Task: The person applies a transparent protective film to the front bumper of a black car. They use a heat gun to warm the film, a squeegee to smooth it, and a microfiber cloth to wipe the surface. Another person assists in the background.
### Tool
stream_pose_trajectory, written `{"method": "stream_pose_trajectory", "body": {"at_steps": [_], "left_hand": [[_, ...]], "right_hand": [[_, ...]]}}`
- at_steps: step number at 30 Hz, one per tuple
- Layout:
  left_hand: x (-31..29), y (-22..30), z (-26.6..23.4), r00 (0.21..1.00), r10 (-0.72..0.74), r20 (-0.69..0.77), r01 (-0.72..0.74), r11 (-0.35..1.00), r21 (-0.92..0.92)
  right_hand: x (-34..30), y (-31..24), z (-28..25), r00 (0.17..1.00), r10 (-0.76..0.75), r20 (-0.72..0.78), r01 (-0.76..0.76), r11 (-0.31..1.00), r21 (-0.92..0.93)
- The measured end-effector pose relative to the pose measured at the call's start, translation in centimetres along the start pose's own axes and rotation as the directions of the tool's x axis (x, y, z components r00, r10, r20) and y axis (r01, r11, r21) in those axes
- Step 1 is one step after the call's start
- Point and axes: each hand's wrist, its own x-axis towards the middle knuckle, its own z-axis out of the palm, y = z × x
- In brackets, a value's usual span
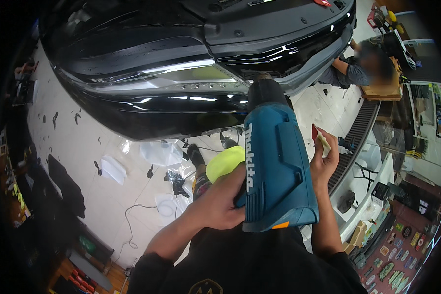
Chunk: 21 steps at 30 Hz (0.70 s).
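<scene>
My left hand [223,201] is wrapped round the handle of a teal heat gun [277,166], whose body hides some of the fingers. Its black nozzle points away from me, toward the corner where the car's headlight [181,77] meets the front bumper [181,120]. A bright yellow-green cloth [224,164] shows just beyond that hand; I cannot tell whether the hand touches it. To the right of the gun, my right hand [323,164] pinches a small red squeegee [314,131] with a pale edge, held apart from the car.
The black car [132,41] fills the far side. At right, another person [372,68] crouches by the grille, near a wooden box [394,88]. Dark film scraps [177,182], clear plastic [160,153] and a cable [127,220] lie on the floor. A drain grate [362,122] runs along the right.
</scene>
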Motion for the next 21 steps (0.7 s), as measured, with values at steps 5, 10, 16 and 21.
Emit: {"method": "stream_pose_trajectory", "body": {"at_steps": [5,10,16,21], "left_hand": [[1.6,0.1,-0.3,0.999,0.031,0.034,-0.033,0.997,0.074],[3.7,-0.3,0.2,0.996,-0.074,0.056,0.071,0.996,0.056],[4.8,-0.8,1.3,0.991,-0.134,-0.014,0.134,0.986,0.101],[3.5,0.7,1.7,0.992,-0.109,-0.067,0.116,0.987,0.108]], "right_hand": [[-0.7,-0.9,-0.7,0.997,0.029,-0.069,-0.030,0.999,-0.022],[-1.5,0.2,-1.9,0.983,0.129,-0.127,-0.130,0.992,0.006],[-0.6,1.5,-2.3,0.988,0.099,-0.115,-0.100,0.995,-0.003],[2.1,2.2,-2.1,1.000,0.007,-0.029,-0.006,0.999,0.052]]}}
